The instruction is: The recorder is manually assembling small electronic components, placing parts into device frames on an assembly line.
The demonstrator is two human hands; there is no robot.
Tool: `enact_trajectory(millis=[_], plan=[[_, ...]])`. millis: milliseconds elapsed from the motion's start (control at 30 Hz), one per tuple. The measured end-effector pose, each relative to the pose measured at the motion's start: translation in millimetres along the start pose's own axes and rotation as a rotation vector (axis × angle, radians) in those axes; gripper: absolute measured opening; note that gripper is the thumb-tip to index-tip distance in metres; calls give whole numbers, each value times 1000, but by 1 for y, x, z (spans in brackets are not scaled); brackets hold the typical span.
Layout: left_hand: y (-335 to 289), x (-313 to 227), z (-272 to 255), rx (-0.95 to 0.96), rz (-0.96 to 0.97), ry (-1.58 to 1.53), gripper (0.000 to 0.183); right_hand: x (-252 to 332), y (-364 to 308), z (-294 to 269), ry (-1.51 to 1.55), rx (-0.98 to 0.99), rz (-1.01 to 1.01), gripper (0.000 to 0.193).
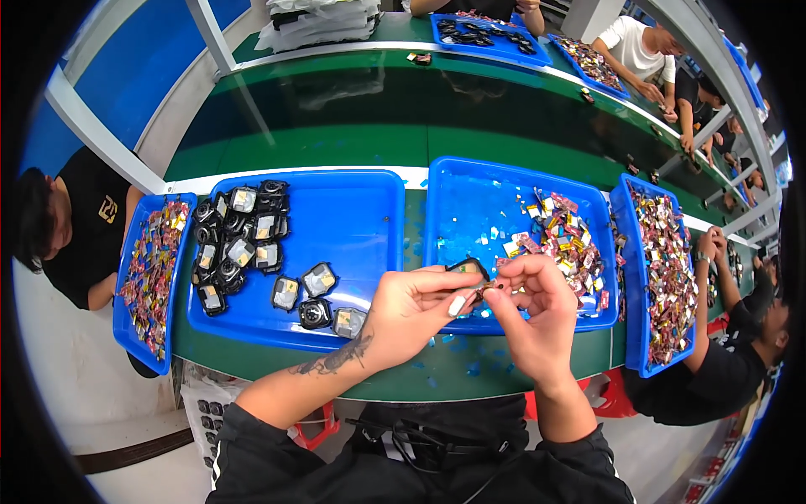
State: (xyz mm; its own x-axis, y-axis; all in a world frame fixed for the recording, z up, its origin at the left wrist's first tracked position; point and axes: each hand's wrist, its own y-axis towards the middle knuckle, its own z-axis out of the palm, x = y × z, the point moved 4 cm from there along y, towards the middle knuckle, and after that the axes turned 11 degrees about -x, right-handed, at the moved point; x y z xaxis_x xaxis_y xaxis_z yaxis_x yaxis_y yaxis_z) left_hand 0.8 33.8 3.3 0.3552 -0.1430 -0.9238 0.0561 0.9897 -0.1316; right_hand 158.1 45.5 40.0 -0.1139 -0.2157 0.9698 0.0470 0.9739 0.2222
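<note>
My left hand [405, 317] is closed around a black, square, watch-like housing [468, 267], whose upper edge shows past the fingers. At its thumb a small white rectangular piece [458, 304] sticks out. My right hand [541, 312] is closed in a pinch at a tiny dark reddish part [487, 291], close against the left fingertips. Whether that part is joined to the housing cannot be made out. Both hands are over the near edge of a blue tray [433, 214] with a heap of small pink, white and yellow parts [571, 239] on its right side.
Left of my hands, another blue tray [353, 197] holds several black housings [239, 227]. Narrower blue bins of small parts stand at the left [126, 323] and right [631, 277]. Behind runs a green conveyor belt [336, 118] with white rails. People sit on both sides and across.
</note>
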Motion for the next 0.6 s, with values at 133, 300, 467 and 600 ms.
enact_trajectory(millis=[133, 300, 467, 600], plan=[[-2, -4, 1, 39, 106, 17, 35, 1, 5, 0, -25, 4, 7, 27], [-6, -6, 5, 40, 117, -7, 39, -7, 0, -1, -30, -82, -116, 27], [-3, -4, 4, 43, 103, -63, 39, -11, -4, 0, -115, -137, -216, 29], [-6, -5, 0, 31, 124, -96, 39, -3, 3, 11, -124, -62, -91, 34]])
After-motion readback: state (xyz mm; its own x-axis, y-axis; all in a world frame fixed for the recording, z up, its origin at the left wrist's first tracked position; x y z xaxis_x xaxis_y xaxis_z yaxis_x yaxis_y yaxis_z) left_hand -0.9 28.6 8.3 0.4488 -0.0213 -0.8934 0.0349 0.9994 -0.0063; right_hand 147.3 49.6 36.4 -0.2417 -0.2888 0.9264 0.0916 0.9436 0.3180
